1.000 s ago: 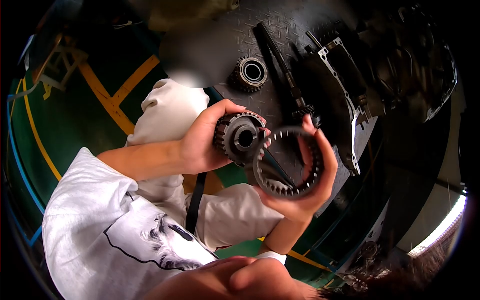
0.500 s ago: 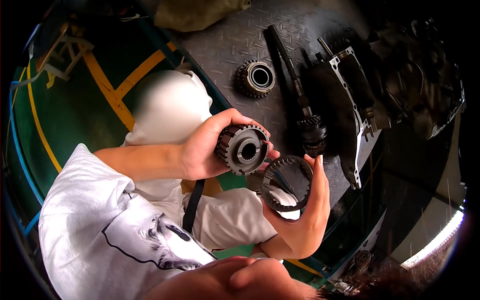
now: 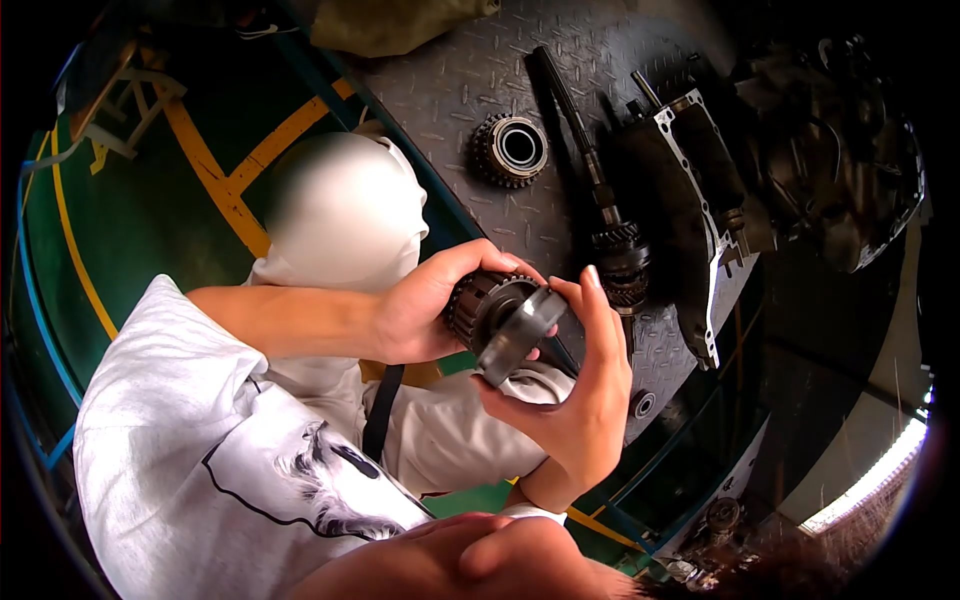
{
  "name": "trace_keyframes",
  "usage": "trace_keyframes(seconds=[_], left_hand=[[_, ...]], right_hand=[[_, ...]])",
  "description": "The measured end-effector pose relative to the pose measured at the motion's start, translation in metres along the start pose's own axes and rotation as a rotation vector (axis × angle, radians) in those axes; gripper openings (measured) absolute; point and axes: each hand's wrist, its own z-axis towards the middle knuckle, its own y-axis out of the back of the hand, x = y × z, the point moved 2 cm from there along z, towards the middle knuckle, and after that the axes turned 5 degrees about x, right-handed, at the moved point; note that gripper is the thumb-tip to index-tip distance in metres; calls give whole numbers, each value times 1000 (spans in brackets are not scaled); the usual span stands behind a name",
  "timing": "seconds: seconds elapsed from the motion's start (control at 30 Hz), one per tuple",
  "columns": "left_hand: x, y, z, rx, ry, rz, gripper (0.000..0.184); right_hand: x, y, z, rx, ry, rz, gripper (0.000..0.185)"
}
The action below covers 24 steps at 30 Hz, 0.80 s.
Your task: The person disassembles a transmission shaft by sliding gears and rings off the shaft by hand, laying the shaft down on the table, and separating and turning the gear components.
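Note:
My left hand [image 3: 425, 310] is wrapped around a dark toothed gear hub [image 3: 480, 303], its fingers curling along the far side. Between thumb and fingers, my right hand [image 3: 580, 395] grips a metal ring [image 3: 518, 338] with inner teeth. The ring is tilted almost edge-on and blurred. It sits right in front of the hub's face and covers much of it; whether the two touch I cannot tell. Past my hands, a gear with a pale inner collar [image 3: 512, 150] lies on the steel plate table [image 3: 430, 120]. Right of it rests a long shaft with gears [image 3: 612, 225].
A dark metal housing with a bright machined edge [image 3: 705, 215] stands on the table's right side. Beyond it are more dark castings [image 3: 830, 160]. A small ring [image 3: 645, 404] lies near the table's edge. An olive cloth-like item [image 3: 395, 25] is at the top.
My right hand has brought the ring up and left, close to the hub, and turned it from face-on to nearly edge-on. My left hand has shifted slightly with the hub.

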Motion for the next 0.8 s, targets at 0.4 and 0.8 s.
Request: trace_keyframes(seconds=[0.4, 0.8], left_hand=[[3, -2, -4, -104, 15, -100, 36], [-2, -3, -8, 103, 84, -229, 39]], right_hand=[[8, -14, 11, -108, 125, -23, 75], [9, -20, 14, -247, 153, 11, 80]])
